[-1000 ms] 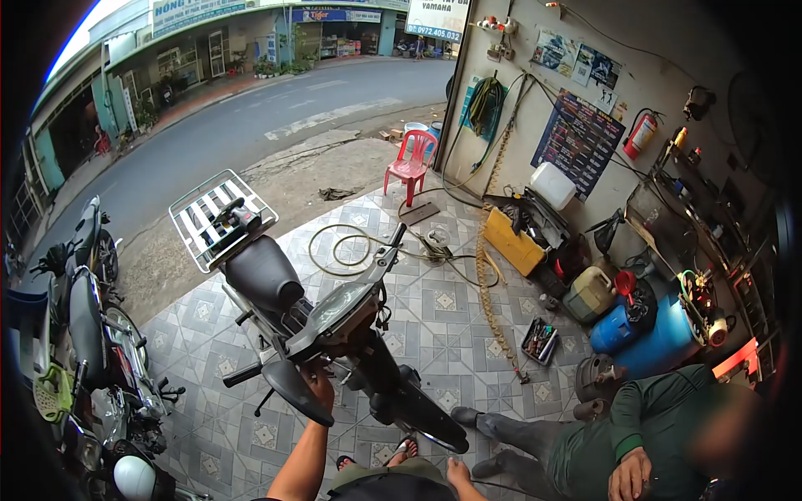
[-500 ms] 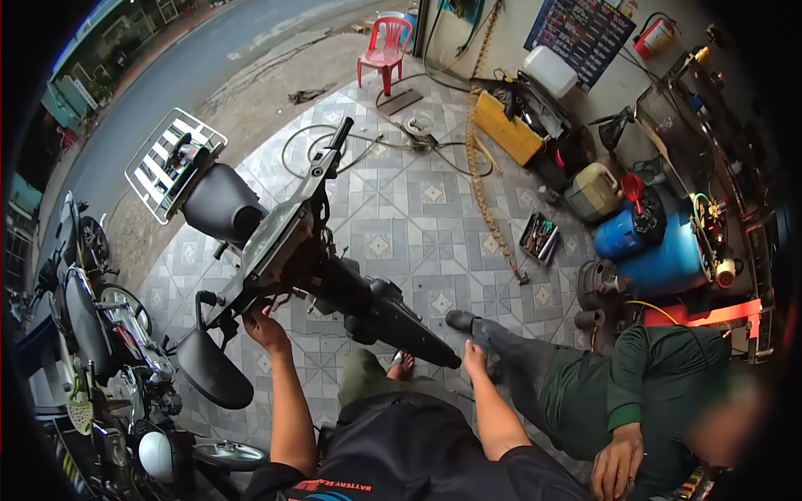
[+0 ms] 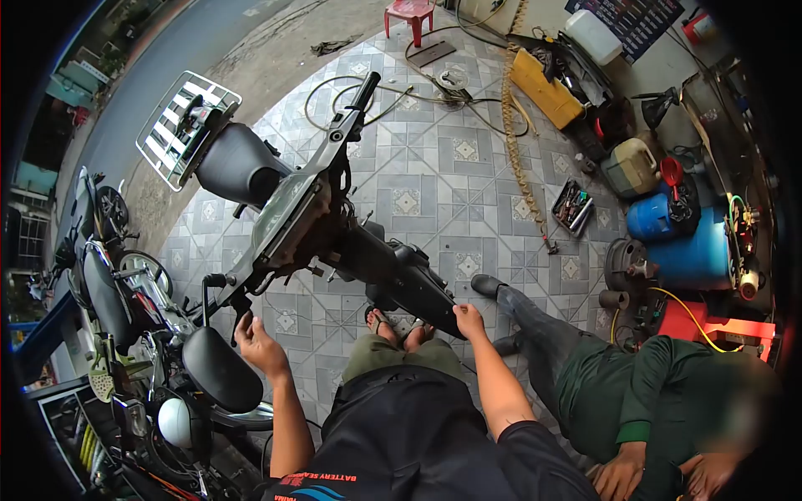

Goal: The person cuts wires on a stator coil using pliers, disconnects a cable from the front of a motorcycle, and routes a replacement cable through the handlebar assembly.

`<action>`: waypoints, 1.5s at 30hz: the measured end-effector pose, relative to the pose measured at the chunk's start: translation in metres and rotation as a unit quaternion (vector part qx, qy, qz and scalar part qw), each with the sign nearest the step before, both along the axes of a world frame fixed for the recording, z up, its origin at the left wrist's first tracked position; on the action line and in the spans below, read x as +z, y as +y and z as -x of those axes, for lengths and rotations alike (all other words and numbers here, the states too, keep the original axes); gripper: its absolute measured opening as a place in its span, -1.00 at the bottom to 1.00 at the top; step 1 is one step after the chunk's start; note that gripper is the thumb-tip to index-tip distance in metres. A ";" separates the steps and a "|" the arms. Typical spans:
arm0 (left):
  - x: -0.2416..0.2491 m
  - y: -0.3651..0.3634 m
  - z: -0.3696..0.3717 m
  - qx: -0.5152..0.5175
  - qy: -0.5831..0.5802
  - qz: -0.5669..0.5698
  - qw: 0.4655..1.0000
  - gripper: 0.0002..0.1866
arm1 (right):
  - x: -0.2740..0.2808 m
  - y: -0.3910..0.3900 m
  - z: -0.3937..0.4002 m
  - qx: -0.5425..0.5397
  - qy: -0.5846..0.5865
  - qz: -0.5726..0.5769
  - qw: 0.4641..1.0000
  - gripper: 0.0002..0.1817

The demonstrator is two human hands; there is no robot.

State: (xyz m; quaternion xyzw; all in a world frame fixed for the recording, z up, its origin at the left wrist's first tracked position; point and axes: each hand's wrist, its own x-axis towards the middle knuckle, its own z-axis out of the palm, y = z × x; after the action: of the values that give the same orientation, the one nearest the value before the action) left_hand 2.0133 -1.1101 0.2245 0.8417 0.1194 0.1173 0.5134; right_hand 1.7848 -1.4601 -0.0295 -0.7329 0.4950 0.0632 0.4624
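A partly stripped scooter [image 3: 284, 217] stands in front of me, its front end toward my body. My right hand [image 3: 469, 321] is closed on the tip of its long black front fender [image 3: 393, 271]. Near the handlebar end on the left, beside a black mirror [image 3: 221, 367], my left hand [image 3: 261, 344] is raised with its fingers curled together. What those fingers hold, if anything, is too small to make out. The other handlebar grip [image 3: 365, 92] points away from me, with the dark seat [image 3: 238, 171] beyond the bare front frame.
A person in dark green [image 3: 618, 392] sits close on the right. Parked motorbikes [image 3: 109, 292] line the left. On the tiled floor are a tool tray [image 3: 573, 207], a coiled hose [image 3: 514, 159], a yellow box [image 3: 545, 88], blue containers [image 3: 689, 250] and a red chair [image 3: 409, 10].
My left hand has moved down and back from the underside of the handlebar area. My right hand remains at the fender tip. The seated person's second hand now shows. The view has shifted.
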 end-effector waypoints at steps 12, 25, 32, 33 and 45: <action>-0.008 0.075 -0.088 -0.042 -0.079 -0.332 0.939 -0.49 | 0.051 0.022 -0.007 0.244 0.071 -0.012 0.967 -0.44; -0.078 0.104 -0.228 -0.240 -0.148 -0.134 0.950 -0.53 | 0.038 0.136 0.014 0.201 0.082 -0.154 0.964 -0.46; -0.096 0.109 -0.234 -0.180 -0.184 -0.170 0.951 -0.44 | 0.038 0.084 0.000 0.059 0.011 -0.147 0.987 -0.56; -0.112 0.116 -0.226 -0.089 -0.180 -0.099 0.975 -0.43 | 0.028 0.071 0.004 0.023 0.002 -0.134 0.991 -0.59; 0.064 -0.049 -0.056 -0.086 -0.294 -0.150 0.940 -0.75 | -0.105 -0.082 0.014 0.018 -0.035 -0.094 0.995 -0.62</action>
State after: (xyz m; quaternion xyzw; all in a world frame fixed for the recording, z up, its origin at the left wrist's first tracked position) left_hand 2.0697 -1.1593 0.2886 0.8438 -0.1287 0.3318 0.4016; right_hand 1.7712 -1.5422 -0.1342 -0.6969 0.4566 0.0921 0.5453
